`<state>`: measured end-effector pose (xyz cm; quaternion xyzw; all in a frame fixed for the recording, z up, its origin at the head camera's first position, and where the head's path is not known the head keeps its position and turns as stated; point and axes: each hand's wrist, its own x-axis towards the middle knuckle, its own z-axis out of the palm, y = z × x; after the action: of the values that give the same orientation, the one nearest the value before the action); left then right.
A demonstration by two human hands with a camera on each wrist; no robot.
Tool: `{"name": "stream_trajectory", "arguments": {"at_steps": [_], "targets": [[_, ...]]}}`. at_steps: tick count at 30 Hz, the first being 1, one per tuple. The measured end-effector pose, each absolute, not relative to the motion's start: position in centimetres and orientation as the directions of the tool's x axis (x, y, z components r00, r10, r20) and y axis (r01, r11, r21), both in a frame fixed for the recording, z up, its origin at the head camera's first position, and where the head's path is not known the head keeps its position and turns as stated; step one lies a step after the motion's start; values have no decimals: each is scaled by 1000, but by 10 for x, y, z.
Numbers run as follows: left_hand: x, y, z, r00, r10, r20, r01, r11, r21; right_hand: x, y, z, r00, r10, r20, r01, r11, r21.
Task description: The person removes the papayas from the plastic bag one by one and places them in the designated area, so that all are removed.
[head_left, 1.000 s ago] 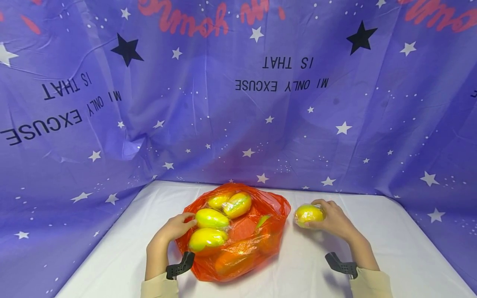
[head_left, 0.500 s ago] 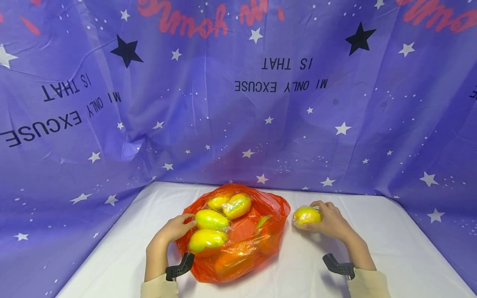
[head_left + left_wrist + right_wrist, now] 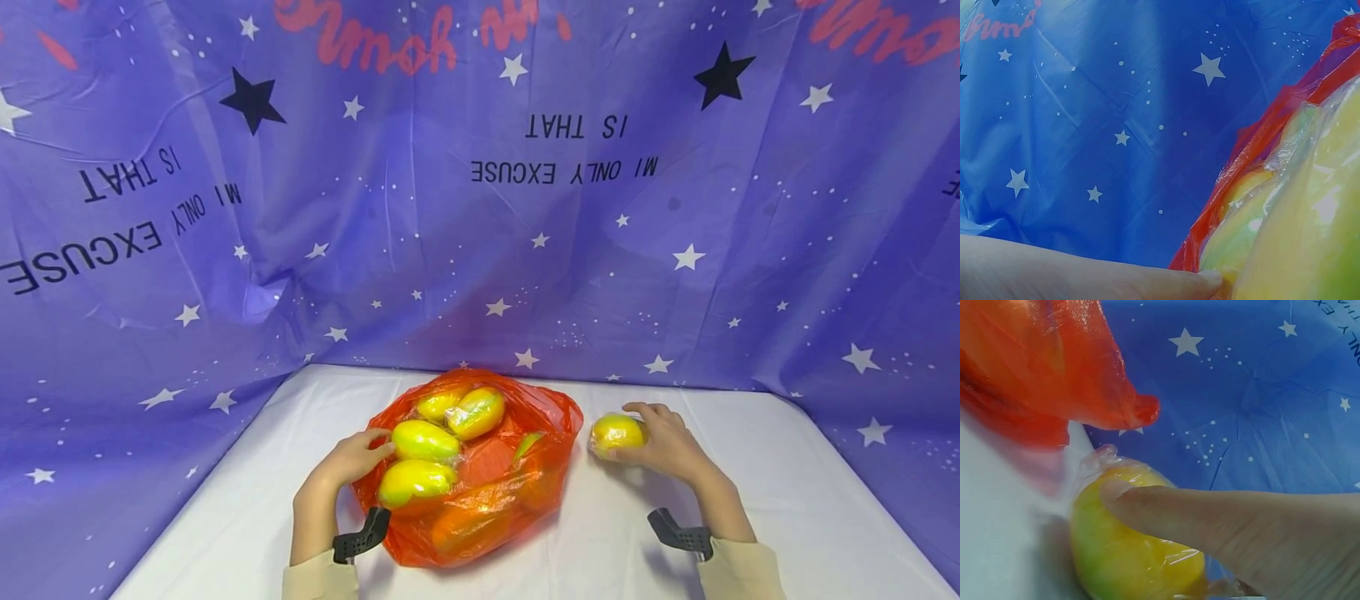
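Observation:
A red plastic bag (image 3: 491,462) lies with its mouth open, several plastic-wrapped yellow mangoes (image 3: 426,440) showing inside. My left hand (image 3: 358,457) holds the bag's left rim; its thumb and finger lie at the edge beside the mangoes. In the left wrist view one finger (image 3: 1166,282) crosses the red rim, its tip against a wrapped mango. To the right of the bag, my right hand (image 3: 666,442) grips one wrapped mango (image 3: 617,432) low over the table, thumb on its near side. The right wrist view shows that thumb (image 3: 1147,503) pressing the clear film; the other fingers are mostly hidden.
A white cloth covers the table (image 3: 787,467). Behind and at both sides hangs a purple curtain (image 3: 570,275) printed with stars and lettering. A greenish piece (image 3: 528,446) shows at the bag's right, and orange shapes show dimly through its front.
My right hand and its mango have shifted slightly left toward the bag, then stayed nearly still. The left hand and the bag look unchanged.

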<state>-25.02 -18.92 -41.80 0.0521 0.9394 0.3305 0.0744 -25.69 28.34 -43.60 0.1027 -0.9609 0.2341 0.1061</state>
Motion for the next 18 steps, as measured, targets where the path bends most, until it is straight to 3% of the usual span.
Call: {"name": "stream_trajectory", "arguments": {"at_steps": [18], "targets": [[-251, -191, -421, -984, 149, -94, 57, 773, 631, -252, 277, -418, -927, -210, 310, -339, 824, -454]]}}
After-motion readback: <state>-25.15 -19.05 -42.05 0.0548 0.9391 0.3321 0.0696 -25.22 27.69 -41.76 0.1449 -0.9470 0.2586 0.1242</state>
